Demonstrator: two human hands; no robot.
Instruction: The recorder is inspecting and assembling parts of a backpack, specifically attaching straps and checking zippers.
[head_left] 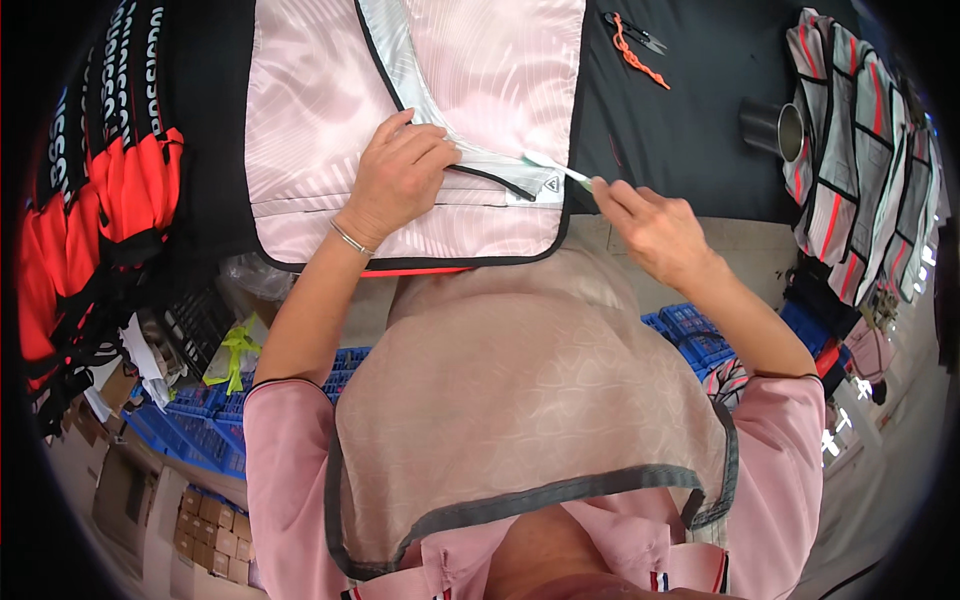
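Note:
A pale pink patterned fabric panel (pixel 330 100) with black edge binding is spread across the dark work surface. On it lies a folded-over silvery flap (pixel 425 90), trimmed in black, with a small dark emblem near its right end. My left hand (pixel 400 170) holds this flap down where it bends, fingers bent and mostly close together. My right hand (pixel 650 225) is closed round the handle of a slim white and green toothbrush (pixel 560 168). The brush's head touches the flap's right part, or is just above it. My left fingertips are partly hidden.
Scissors-like thread snips (pixel 640 35) and an orange braided cord (pixel 640 60) lie at the far right of the black surface (pixel 690 110), near a metal cup (pixel 770 130). Striped grey bags (pixel 850 130) are stacked right; red and black pieces (pixel 140 190) hang left. Blue crates (pixel 690 330) stand below.

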